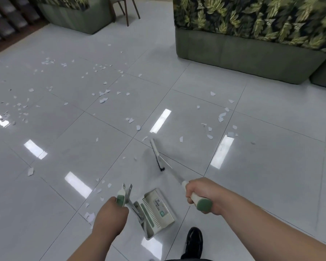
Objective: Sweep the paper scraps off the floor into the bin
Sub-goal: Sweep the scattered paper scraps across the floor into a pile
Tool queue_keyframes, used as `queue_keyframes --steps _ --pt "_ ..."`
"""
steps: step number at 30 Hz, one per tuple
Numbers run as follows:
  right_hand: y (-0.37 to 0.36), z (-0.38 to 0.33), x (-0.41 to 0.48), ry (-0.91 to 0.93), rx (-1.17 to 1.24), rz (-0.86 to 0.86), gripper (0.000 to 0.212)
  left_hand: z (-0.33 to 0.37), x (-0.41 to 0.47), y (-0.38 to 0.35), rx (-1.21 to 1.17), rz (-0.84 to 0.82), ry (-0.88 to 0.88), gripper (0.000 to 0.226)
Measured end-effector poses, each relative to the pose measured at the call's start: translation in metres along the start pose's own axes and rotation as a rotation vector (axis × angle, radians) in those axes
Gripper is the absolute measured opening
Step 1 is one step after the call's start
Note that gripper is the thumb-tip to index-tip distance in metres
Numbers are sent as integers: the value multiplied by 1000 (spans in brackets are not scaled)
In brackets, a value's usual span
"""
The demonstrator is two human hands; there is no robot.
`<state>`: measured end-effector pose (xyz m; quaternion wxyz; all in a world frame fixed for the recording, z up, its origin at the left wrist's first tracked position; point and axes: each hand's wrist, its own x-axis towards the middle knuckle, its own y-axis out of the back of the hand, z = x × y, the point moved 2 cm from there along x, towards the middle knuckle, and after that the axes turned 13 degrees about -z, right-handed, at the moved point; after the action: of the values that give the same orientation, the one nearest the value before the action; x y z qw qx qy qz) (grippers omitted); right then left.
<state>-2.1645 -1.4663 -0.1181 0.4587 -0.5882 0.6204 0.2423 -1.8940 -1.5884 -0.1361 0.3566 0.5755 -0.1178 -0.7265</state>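
Grey glossy tiles [271, 129], scattered paper scraps [104, 100]

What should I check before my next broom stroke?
1. Grip of the right hand on the broom: ok, fingers are wrapped round the handle.
2. Grip of the left hand on the dustpan: ok, it holds the upright handle.
3. The broom head is down at the floor: ok.
4. The dustpan mouth faces the scraps: cannot tell from this angle.
5. The paper scraps are gathered: not ok, they lie scattered over many tiles, mostly ahead and to the left.
6. The shoe is out of the sweep path: ok, it stands behind the dustpan.
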Motion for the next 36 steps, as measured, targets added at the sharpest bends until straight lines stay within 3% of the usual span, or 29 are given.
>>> queue_keyframes --steps 4,14,23,36 --pt "37 -3 -10 9 -10 156 8 30 14 0 4 18 -71 5" --pt "119 -30 -20 -56 111 449 7 130 75 9 20 -37 -258 8" --pt "149 -78 -6 -69 354 593 10 239 147 44 95 -112 -399 7" --pt "173 -108 -11 -42 505 739 13 310 166 41 31 -267 -473 13"
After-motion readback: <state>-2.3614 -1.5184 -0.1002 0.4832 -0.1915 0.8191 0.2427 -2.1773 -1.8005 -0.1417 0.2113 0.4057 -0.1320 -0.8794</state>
